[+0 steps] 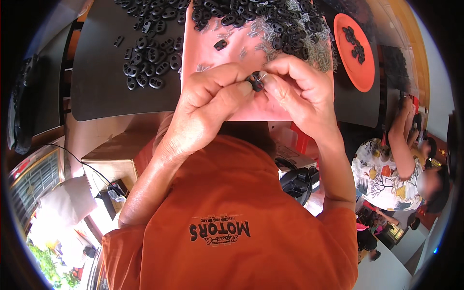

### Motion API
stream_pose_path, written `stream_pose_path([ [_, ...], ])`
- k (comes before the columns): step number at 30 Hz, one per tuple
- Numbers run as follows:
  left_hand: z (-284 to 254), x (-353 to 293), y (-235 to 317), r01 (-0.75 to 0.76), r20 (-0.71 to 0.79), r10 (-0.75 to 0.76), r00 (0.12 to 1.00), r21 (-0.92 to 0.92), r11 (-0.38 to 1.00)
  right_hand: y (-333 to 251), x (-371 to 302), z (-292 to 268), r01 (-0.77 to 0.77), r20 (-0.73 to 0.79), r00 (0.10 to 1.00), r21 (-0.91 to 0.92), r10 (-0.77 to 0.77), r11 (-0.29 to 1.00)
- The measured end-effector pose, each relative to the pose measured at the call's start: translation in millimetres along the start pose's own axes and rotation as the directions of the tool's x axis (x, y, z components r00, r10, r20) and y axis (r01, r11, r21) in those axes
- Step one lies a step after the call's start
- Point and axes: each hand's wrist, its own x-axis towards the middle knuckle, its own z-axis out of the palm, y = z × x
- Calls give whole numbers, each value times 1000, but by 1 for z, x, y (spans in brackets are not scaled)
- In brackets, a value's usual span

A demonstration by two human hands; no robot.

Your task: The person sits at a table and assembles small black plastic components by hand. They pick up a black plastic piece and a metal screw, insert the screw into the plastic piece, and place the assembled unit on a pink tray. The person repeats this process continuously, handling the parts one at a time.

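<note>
My left hand point(210, 104) pinches a small black plastic cord lock piece point(254, 82) above the near part of a pink sheet point(263, 108). Against it, thumb and forefinger of my right hand point(299, 89) are closed on a small metal coil spring point(262, 76), whose end meets the black piece. Fingers partly hide both parts. Just beyond my hands a single black cord lock part point(220, 45) lies on the sheet. Farther back on the sheet are heaped loose springs point(316, 55) and black cord lock parts point(290, 29).
Black cord locks point(151, 58) form a pile on the dark table point(96, 92) at left. An orange-red oval tray point(345, 72) at right holds several black pieces point(356, 48). A person in a patterned shirt point(386, 174) sits to the right. A cardboard box point(113, 150) stands below left.
</note>
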Motion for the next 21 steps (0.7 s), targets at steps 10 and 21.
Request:
stream_pose_path([
  [10,3,3,6,21,22,-23,999,97,995,-17,6,-18,-254,49,967,187,249,949],
  [21,6,5,7,63,7,-64,998,75,995,-22,8,-26,-291,102,954,102,281,951],
])
